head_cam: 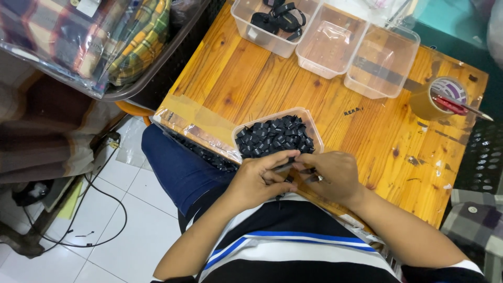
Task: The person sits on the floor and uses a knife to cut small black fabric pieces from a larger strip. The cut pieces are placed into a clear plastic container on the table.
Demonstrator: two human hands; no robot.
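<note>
Left fingers (262, 175) pinch black strip (285, 166) taut | right fingers (327, 175) pinch its other end, steadying | tub (309, 118) of folded black tabs (275, 137) just beyond, on counter (367, 131).

Seen from above, low in the frame, just right of centre. Left hand (258, 181) brought in from the lower left, bare forearm angled up toward mid-frame, fingers curled, thumb and forefinger pinched together at the tip. Right hand (331, 175) brought in from the lower right, forearm crossing the bottom right corner, knuckles up, fingers bent inward. Fingertips of both hands meeting, hands touching. Wrists roughly level, elbows spread wide.
</note>
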